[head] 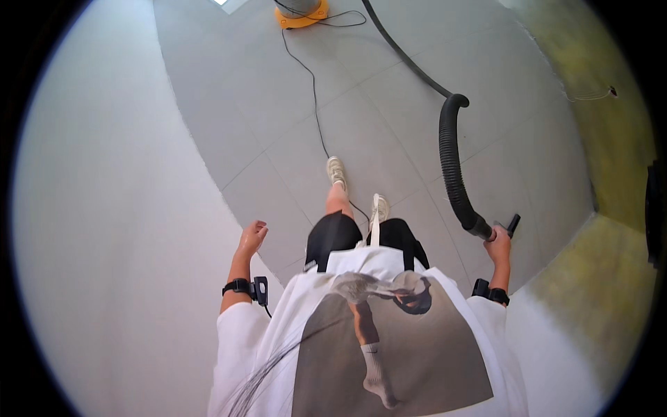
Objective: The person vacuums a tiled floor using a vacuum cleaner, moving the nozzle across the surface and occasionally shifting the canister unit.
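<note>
My right hand (499, 245) grips the end of a black vacuum cleaner hose (451, 156), low at my right side. Just beyond the fingers a short black tube part (514, 224) sticks out; its joint with the hose is hidden by the hand. From the hand the ribbed hose runs forward, bends sharply, and continues as a thinner hose (401, 52) past the top of the view. My left hand (254, 236) hangs beside me, near the white wall, fingers loosely curled with nothing in them.
Ahead stands a grey vacuum canister (298, 7) on an orange base (305, 21). Its black cord (315, 99) trails over the grey tiled floor (250, 125) and passes by my shoes. A white wall (114, 208) is at left, a yellow-stained wall (609, 135) at right with a wire poking out.
</note>
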The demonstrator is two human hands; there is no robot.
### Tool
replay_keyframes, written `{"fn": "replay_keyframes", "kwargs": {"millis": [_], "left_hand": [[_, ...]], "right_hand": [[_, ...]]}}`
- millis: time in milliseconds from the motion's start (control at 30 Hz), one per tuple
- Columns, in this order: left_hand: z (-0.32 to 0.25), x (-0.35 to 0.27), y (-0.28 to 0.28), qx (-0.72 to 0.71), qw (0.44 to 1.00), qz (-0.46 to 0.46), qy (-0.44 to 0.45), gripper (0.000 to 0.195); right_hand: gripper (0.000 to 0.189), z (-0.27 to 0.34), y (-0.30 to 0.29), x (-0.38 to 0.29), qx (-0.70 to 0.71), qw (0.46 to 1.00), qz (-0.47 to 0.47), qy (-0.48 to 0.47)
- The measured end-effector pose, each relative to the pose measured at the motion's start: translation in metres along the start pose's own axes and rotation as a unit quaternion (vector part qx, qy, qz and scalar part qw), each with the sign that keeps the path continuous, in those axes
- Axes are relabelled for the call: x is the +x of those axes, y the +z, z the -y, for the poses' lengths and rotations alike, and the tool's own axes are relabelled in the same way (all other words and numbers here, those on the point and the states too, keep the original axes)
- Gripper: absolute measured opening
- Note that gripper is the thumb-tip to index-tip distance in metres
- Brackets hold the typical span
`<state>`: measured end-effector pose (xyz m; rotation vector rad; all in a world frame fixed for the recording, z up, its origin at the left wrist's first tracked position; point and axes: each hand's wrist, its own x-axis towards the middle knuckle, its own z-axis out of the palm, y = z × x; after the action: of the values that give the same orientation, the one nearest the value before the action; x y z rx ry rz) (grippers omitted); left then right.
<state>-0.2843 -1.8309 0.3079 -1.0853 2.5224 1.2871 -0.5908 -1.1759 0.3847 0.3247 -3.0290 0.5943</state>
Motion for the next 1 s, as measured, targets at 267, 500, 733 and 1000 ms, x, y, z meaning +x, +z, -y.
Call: {"fn": "replay_keyframes", "kwargs": {"millis": [267,500,733,1000], "left_hand": [[-0.101,-0.013,-0.015,0.108,0.989,0.044,0.086,0.026],[-0.117,-0.015,-0.019,0.117,0.986,0.055,0.106,0.025],[-0.113,-0.018,-0.020,0.125,0.984,0.049,0.118,0.024],[-0.121,-0.013,-0.011,0.098,0.986,0.022,0.130,0.026]], "right_hand": [[0.018,0.042,-0.008,0.017,0.022,1.000,-0.006,-0.018],[0.022,0.051,-0.017,0.031,0.030,0.998,-0.017,-0.046],[0.015,0.076,-0.032,0.039,0.019,0.996,-0.006,-0.084],[0.017,0.072,-0.012,0.033,-0.028,0.988,-0.014,-0.149]]}}
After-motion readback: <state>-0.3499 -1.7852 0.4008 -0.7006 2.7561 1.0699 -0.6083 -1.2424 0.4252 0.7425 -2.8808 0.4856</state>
